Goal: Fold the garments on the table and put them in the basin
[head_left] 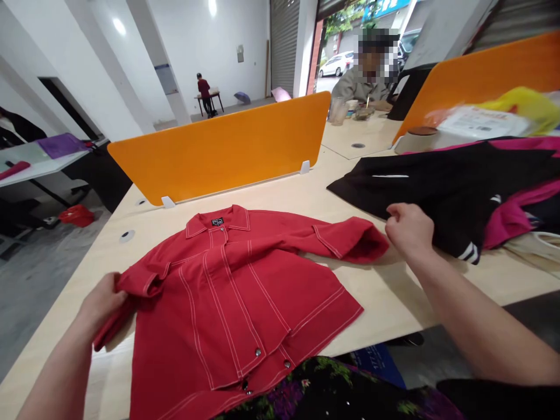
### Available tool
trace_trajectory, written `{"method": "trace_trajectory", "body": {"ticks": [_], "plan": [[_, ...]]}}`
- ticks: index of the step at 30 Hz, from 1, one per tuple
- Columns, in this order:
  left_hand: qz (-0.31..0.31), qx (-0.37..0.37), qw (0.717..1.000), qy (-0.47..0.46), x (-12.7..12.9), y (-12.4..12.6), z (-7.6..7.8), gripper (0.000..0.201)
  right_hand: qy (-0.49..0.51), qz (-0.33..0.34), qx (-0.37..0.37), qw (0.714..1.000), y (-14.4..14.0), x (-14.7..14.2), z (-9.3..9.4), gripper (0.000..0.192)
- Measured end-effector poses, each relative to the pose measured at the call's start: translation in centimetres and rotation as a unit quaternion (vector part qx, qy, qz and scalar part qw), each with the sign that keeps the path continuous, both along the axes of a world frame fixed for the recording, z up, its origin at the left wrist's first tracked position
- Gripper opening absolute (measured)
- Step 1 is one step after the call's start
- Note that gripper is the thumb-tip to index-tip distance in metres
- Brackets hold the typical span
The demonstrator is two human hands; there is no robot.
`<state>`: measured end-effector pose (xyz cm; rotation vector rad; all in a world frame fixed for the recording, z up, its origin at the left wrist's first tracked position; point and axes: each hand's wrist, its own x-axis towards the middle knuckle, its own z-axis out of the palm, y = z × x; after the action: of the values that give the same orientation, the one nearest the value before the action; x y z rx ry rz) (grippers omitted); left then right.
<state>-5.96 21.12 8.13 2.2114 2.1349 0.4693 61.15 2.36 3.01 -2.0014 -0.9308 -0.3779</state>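
Observation:
A red jacket [170, 344] with white topstitching, a collar and metal snap buttons lies front up on the light wooden table, its lower edge towards me. My left hand [102, 300] is closed on the sleeve at the left side, which is bunched and folded. On the right, the other sleeve [356, 239] stretches out flat, its cuff gaping. Just beyond that cuff is my right hand [411, 227], fingers curled in with nothing visible in them. It is in front of a black garment [441, 181] with white stripes.
An orange divider [231, 149] stands along the table's far side. Magenta cloth [507, 219] and plastic-wrapped packages [485, 121] are piled at the right. A person [367, 81] sits across the table near cups. Another person [203, 90] stands far back.

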Motion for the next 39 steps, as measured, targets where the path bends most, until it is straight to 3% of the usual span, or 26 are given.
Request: {"method": "trace_trajectory", "body": {"ticks": [1, 3, 5, 8, 11, 15, 18, 20, 23, 26, 28, 30, 34, 36, 39], "plan": [[-0.010, 0.009, 0.999, -0.029, 0.6, 0.3, 1.0, 0.043, -0.036, 0.006, 0.021, 0.999, 0.7, -1.2, 0.7, 0.014], [-0.050, 0.029, 0.995, -0.085, 3.1, 1.1, 2.8, 0.053, -0.089, 0.083, 0.051, 0.991, 3.2, -4.5, 2.1, 0.024], [-0.075, 0.050, 0.992, -0.091, 6.5, 2.2, 3.4, 0.050, -0.069, 0.191, -0.002, 0.979, 6.9, -8.3, 2.8, 0.030], [-0.025, -0.035, 0.999, -0.021, 10.2, 4.0, 1.7, 0.052, -0.006, 0.259, -0.169, 0.951, 12.5, -13.4, 2.0, 0.057], [-0.037, -0.118, 0.992, 0.012, 11.0, 5.1, -1.1, 0.052, 0.026, 0.281, -0.291, 0.914, 15.4, -16.1, 0.3, 0.072], [-0.104, -0.186, 0.976, 0.039, 9.5, 5.1, -2.9, 0.021, 0.034, 0.344, -0.353, 0.869, 14.6, -16.4, -0.8, 0.032], [-0.125, -0.197, 0.970, 0.070, 8.8, 5.0, -3.4, 0.008, 0.023, 0.364, -0.283, 0.887, 13.1, -15.9, -0.2, 0.018], [-0.106, -0.185, 0.973, 0.089, 9.0, 5.3, -3.6, 0.014, 0.001, 0.353, -0.172, 0.920, 13.1, -15.6, 0.8, 0.021], [-0.066, -0.129, 0.984, 0.102, 10.3, 6.5, -3.8, 0.046, -0.040, 0.306, -0.004, 0.951, 15.2, -15.0, 3.0, 0.027], [-0.049, -0.090, 0.989, 0.105, 12.1, 8.0, -3.9, 0.067, -0.056, 0.241, 0.059, 0.967, 18.4, -14.1, 4.4, 0.039], [-0.044, -0.096, 0.989, 0.105, 13.0, 8.9, -4.1, 0.062, -0.040, 0.198, 0.011, 0.979, 19.6, -13.5, 4.0, 0.046], [-0.043, -0.106, 0.988, 0.100, 13.2, 9.5, -4.3, 0.052, -0.047, 0.185, -0.081, 0.978, 19.5, -13.2, 2.3, 0.053], [-0.021, -0.091, 0.992, 0.082, 12.2, 10.0, -4.3, 0.032, -0.130, 0.257, -0.270, 0.919, 16.6, -13.6, -2.4, 0.047], [0.020, -0.052, 0.996, 0.072, 11.6, 10.2, -3.7, 0.036, -0.142, 0.260, -0.314, 0.902, 15.3, -13.8, -4.0, 0.045], [0.052, 0.038, 0.998, 0.015, 11.5, 10.6, -2.4, 0.045, -0.135, 0.229, -0.319, 0.909, 14.5, -13.9, -4.8, 0.048]]}}
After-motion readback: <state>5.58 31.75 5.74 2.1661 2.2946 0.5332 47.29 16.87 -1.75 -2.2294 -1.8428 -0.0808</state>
